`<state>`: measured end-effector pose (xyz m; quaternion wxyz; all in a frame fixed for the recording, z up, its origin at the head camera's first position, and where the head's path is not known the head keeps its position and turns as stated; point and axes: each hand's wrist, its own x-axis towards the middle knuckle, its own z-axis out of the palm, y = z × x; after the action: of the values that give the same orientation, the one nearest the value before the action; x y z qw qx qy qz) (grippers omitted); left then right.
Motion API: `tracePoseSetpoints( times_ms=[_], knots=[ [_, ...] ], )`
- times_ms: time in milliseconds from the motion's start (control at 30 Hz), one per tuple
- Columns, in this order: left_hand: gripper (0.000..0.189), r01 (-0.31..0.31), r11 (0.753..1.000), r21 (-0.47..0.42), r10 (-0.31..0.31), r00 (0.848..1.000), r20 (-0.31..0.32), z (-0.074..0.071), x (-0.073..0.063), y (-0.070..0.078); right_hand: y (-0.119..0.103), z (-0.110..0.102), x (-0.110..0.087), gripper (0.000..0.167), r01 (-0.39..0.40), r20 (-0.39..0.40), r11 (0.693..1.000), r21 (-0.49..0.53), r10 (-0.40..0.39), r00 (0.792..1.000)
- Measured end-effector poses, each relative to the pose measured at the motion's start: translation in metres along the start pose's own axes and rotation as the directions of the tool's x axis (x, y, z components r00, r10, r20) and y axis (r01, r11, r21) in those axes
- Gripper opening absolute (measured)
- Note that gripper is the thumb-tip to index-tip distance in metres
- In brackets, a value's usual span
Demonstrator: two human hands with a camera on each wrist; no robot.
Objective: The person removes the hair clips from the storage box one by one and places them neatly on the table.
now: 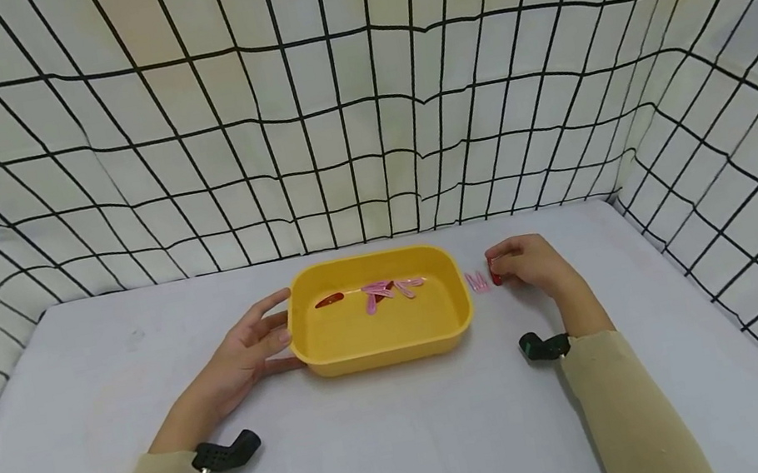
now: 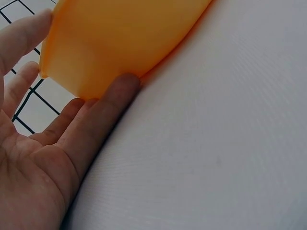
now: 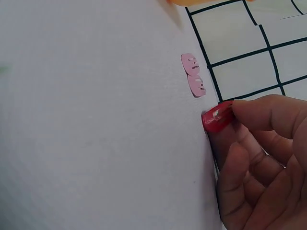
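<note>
A yellow tray (image 1: 383, 346) sits in the middle of the table, with several pink hair clips (image 1: 378, 291) and red hair clips (image 1: 329, 300) inside it. My left hand (image 1: 247, 351) rests its extended fingers against the tray's left side; the left wrist view shows fingertips (image 2: 125, 82) touching the orange-looking wall. To the right of the tray, my right hand (image 1: 532, 264) pinches a red snap hair clip (image 3: 218, 117) between thumb and finger, at the table surface. Between that clip and the tray lie pink hair clips (image 1: 477, 282), side by side.
A white cloth (image 1: 417, 450) covers the table. Black wire grid panels (image 1: 341, 108) stand along the back and both sides, with pale sheeting behind them. Each wrist carries a dark camera (image 1: 227, 452) on a strap.
</note>
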<state>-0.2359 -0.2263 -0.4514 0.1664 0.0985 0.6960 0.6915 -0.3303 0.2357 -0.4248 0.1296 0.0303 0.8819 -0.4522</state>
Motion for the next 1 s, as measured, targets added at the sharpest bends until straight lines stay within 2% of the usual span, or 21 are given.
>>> tracePoseSetpoints(
  times_ms=[333,633,767,867,1000],
  knots=[
    [0.062,-0.001,1.0,0.003,0.001,1.0,-0.002,0.0,-0.001,0.004,-0.003,-0.001,-0.001,0.028,-0.022,-0.006,0.997,-0.071,0.021,1.0],
    [0.061,-0.003,1.0,-0.003,0.003,1.0,-0.005,0.001,-0.001,0.005,-0.004,-0.001,-0.001,0.03,-0.024,-0.015,0.997,-0.07,0.023,1.0],
    [0.062,-0.002,1.0,-0.007,0.002,1.0,-0.003,0.001,-0.001,0.005,-0.004,-0.003,-0.001,0.032,-0.027,-0.01,0.999,-0.018,0.027,1.0],
    [0.061,-0.003,1.0,-0.01,0.003,1.0,0.0,0.001,-0.001,0.004,-0.007,-0.004,-0.001,0.035,-0.022,0.024,0.997,0.079,0.02,1.0],
    [0.062,-0.007,1.0,-0.019,0.007,1.0,0.006,0.0,-0.002,0.002,-0.016,-0.004,-0.005,0.039,0.024,0.081,0.978,0.205,-0.041,0.996]
  ],
)
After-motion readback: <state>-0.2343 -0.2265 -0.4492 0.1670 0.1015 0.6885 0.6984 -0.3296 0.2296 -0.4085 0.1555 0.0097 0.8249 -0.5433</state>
